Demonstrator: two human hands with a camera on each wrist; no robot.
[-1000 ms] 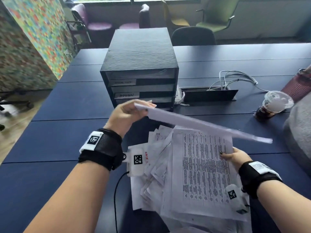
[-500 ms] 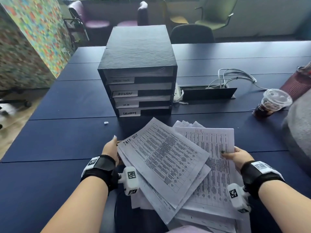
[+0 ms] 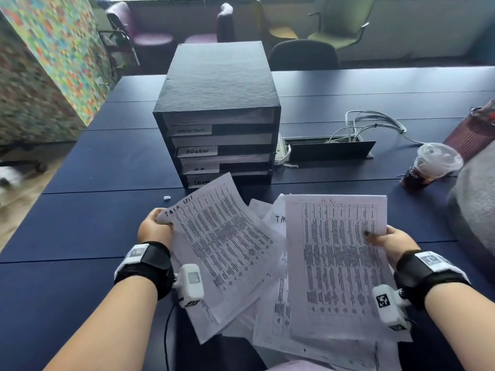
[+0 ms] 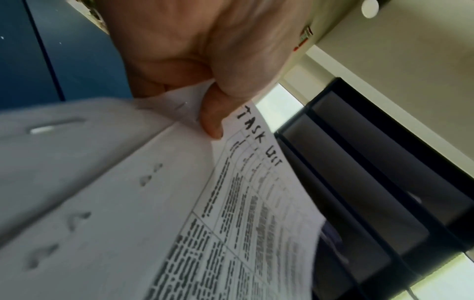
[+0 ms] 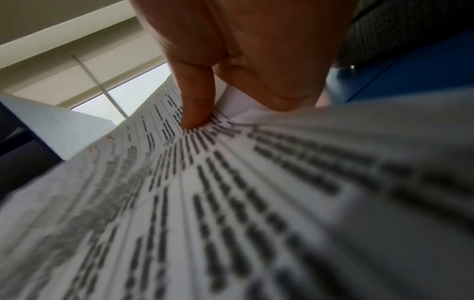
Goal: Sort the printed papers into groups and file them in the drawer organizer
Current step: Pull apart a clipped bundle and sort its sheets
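While the left hand (image 3: 154, 228) pinches the "TASK LIST" sheet (image 3: 222, 242) by its far corner and the right hand (image 3: 385, 241) pinches the "H.R." sheet (image 3: 334, 263) at its right edge, both headings face up, probably for matching against the labelled drawer organizer (image 3: 219, 116) just beyond. More loose papers (image 3: 270, 311) lie beneath on the dark blue table (image 3: 80, 223), an iced drink (image 3: 431, 167) at far right and chairs (image 3: 340, 25) by the windows.

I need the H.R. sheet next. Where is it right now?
In the head view, the H.R. sheet sits on the right, atop the paper pile, pinched at its right edge by the right hand, beside the task list sheet.
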